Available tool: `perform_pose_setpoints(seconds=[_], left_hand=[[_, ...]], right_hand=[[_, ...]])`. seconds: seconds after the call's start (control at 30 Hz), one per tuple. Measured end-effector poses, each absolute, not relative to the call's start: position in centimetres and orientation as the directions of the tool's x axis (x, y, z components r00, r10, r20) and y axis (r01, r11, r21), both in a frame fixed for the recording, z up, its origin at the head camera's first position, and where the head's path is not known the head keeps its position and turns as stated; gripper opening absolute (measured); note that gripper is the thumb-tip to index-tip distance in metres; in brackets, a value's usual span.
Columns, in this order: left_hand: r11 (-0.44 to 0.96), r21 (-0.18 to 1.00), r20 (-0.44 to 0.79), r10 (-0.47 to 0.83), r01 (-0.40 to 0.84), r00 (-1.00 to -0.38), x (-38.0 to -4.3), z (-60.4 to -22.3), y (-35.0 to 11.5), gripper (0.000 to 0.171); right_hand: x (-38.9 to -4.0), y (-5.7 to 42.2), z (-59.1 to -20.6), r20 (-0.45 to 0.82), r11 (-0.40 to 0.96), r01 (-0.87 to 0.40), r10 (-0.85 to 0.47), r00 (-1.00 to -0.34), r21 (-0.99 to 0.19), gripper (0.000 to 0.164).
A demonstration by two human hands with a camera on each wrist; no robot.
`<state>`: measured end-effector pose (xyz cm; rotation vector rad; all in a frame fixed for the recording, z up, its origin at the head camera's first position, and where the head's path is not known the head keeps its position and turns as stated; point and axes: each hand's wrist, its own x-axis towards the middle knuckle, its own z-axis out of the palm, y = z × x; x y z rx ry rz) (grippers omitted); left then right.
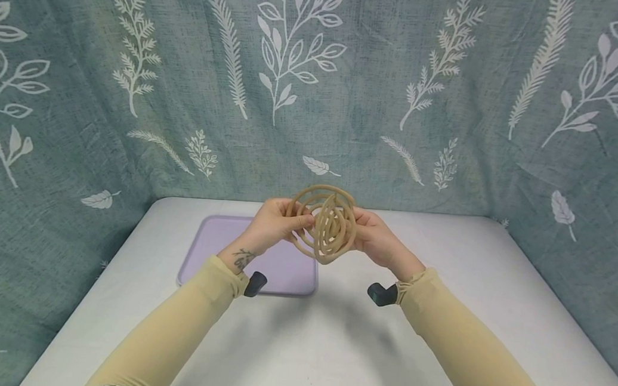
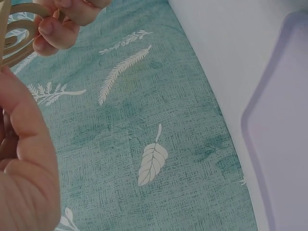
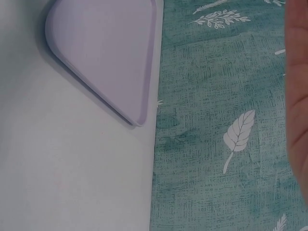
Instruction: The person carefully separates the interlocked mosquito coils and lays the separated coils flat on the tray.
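Above the table, in the head view, both hands hold a tan openwork piece made of nested curved loops [image 1: 331, 225]. It looks folded or doubled, with one set of loops standing in front of a wider ring. My left hand [image 1: 273, 225] pinches its left side, thumb across the near face. On the opposite side my right hand [image 1: 378, 237] grips the edge, its fingertips partly hidden behind the loops. In the left wrist view, part of the loops and the right hand's fingers [image 2: 60, 31] appear at the top left. Only a strip of the right hand [image 3: 297, 96] shows in the right wrist view.
A shallow lilac tray [image 1: 246, 290] lies on the white table [image 1: 308, 360], behind and below the left hand. Green-blue cloth [image 1: 364, 89] printed with white leaves hangs behind the table and along both sides.
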<state>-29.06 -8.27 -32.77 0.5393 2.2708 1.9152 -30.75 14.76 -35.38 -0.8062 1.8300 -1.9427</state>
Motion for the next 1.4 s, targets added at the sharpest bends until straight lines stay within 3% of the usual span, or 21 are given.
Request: perform_pose_setpoints(seconds=[0.43, 0.83, 1.17, 1.4], left_hand=[[0.074, 0.979, 0.153, 0.366, 0.192, -0.918, -29.1, -32.8, -8.4, 0.020], [0.179, 0.958, 0.152, 0.345, 0.224, -0.926, -29.3, -32.8, -8.7, 0.017], [0.035, 0.975, 0.196, 0.339, 0.221, -0.920, -28.9, -32.8, -7.8, 0.020], [0.032, 0.973, 0.203, 0.342, 0.227, -0.918, -28.9, -32.9, -7.8, 0.019]], right_hand=[[-31.2, 15.0, -35.8, 0.180, -0.133, -0.124, -0.625, -0.760, -0.983, 0.019], [-31.2, 15.3, -35.5, 0.160, -0.050, -0.163, -0.598, -0.785, -0.985, 0.016], [-30.8, 14.7, -35.5, 0.211, -0.240, -0.076, -0.607, -0.767, -0.968, 0.021], [-30.6, 14.7, -35.5, 0.203, -0.218, -0.084, -0.612, -0.764, -0.972, 0.013]])
